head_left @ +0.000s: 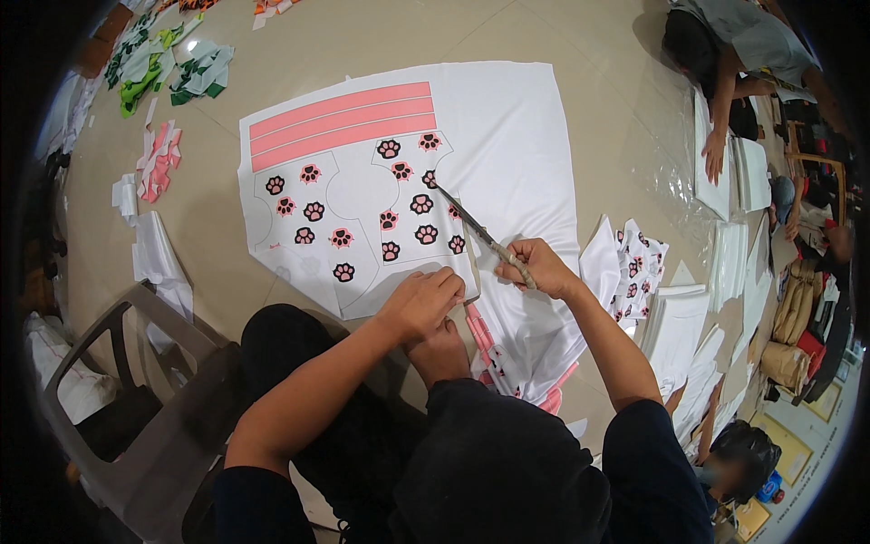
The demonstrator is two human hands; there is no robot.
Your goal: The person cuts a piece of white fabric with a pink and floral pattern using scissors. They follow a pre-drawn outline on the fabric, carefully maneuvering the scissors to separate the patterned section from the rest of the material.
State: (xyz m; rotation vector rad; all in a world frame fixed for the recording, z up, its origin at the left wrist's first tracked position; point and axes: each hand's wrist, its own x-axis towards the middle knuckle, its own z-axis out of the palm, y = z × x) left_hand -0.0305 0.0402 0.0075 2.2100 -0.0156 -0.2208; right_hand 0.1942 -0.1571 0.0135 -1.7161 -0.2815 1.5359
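A white fabric sheet lies spread on the floor before me, printed with pink stripes, black and pink paw prints and thin pattern outlines. My right hand is closed around the handles of a pair of scissors. The blades point up and left over the sheet, beside the paw-print panel's right outline. My left hand has its fingers curled on the sheet's near edge, just above my bare foot. Under my right wrist, more white fabric with pink parts lies bunched up.
A brown plastic chair stands at the left. Pink scraps and green and white scraps lie at the far left. Paw-print pieces and stacked white fabric are on the right. Another person bends over white pieces at the far right.
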